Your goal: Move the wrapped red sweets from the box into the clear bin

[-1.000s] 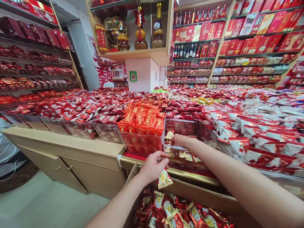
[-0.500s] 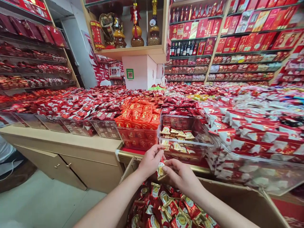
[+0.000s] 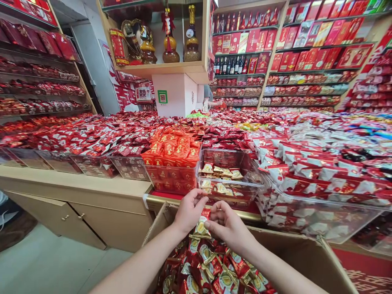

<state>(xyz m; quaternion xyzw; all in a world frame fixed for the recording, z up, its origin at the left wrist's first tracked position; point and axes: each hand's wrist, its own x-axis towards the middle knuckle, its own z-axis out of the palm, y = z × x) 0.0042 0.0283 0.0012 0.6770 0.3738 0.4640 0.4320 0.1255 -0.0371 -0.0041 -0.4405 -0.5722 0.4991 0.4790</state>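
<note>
A small red-and-gold wrapped candy (image 3: 202, 223) is held upright between my two hands, over an open cardboard box. My left hand (image 3: 190, 210) is closed at the packet's upper left side, thumb and fingers curled; part of its grip is hidden. My right hand (image 3: 229, 224) pinches the packet from the right, with the thumb across its front. Beneath them, the cardboard box (image 3: 294, 241) contains many similar wrapped candies (image 3: 226, 279). Just beyond my hands stands a clear plastic bin (image 3: 257, 179) with a few gold-and-red packets (image 3: 225, 171) low inside.
A bin of orange-red packets (image 3: 173, 153) stands left of the clear bin, and heaped white-and-red packets (image 3: 321, 167) fill one at the right. Wooden cabinets (image 3: 92, 208) run along the left. Stocked shelves line the back. Part of a person (image 3: 208, 94) shows behind the white pillar (image 3: 176, 92).
My view has shifted slightly to the right. The candy is turned more face-on and sits a little lower between my hands. A person has come into view behind the pillar.
</note>
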